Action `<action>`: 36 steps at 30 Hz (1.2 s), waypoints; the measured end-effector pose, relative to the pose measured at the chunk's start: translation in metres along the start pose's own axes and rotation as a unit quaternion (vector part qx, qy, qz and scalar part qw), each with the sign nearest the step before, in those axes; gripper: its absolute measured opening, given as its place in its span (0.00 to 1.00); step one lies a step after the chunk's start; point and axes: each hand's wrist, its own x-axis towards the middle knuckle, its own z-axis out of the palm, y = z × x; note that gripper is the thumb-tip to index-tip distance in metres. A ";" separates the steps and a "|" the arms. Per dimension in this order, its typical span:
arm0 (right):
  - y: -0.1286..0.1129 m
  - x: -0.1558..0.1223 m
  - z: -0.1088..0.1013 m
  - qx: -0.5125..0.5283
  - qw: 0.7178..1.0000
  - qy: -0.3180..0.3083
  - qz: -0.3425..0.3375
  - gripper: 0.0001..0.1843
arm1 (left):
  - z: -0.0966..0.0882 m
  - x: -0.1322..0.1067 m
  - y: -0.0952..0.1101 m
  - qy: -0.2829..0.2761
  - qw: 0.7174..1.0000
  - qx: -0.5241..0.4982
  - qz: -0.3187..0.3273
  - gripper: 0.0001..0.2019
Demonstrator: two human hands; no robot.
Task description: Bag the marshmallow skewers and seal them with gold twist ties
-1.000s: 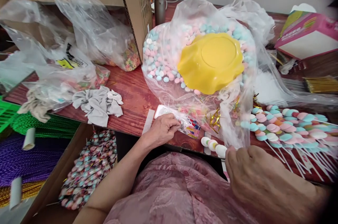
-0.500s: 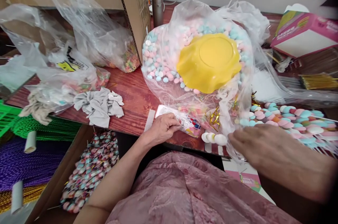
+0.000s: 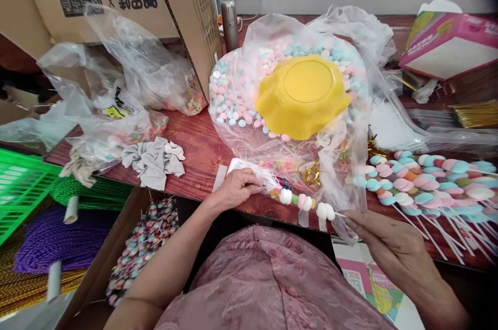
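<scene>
My right hand pinches the thin stick of a candy skewer that carries white, green and pink sweets and points left. My left hand rests at the table's front edge, fingers closed on a small clear wrapper packet with printed colours. The skewer's tip lies just right of my left fingers. Behind them stands a big clear bag of pastel candies with a yellow plastic bowl upside down on top.
Finished skewers lie piled at the right. A grey cloth, plastic bags and a cardboard box stand at the left. Below the table a carton holds wrapped skewers, beside green and purple cord rolls. A pink box sits far right.
My right hand has drawn back to the right and now pinches the stick's end, with the skewer's sweets shifted left toward the packet. My left hand stays put. The camera has tilted up slightly.
</scene>
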 end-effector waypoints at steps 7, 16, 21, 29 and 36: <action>0.011 0.000 0.002 0.051 0.998 0.024 -0.002 0.11 | 0.004 -0.002 0.002 0.012 1.000 -0.002 0.000 0.05; -0.002 -0.018 0.014 0.008 0.997 0.063 -0.033 0.20 | 0.007 -0.001 -0.002 0.024 0.999 0.026 -0.005 0.06; 0.000 -0.037 0.025 -0.065 0.995 0.058 -0.039 0.19 | 0.008 -0.001 -0.003 0.025 0.999 0.037 0.001 0.07; -0.008 -0.041 0.030 -0.004 0.997 0.076 0.013 0.12 | 0.006 -0.005 -0.001 0.018 0.999 0.034 0.016 0.07; -0.012 -0.037 0.030 -0.154 0.982 0.054 -0.096 0.23 | 0.010 -0.008 0.005 0.014 0.999 0.032 0.017 0.08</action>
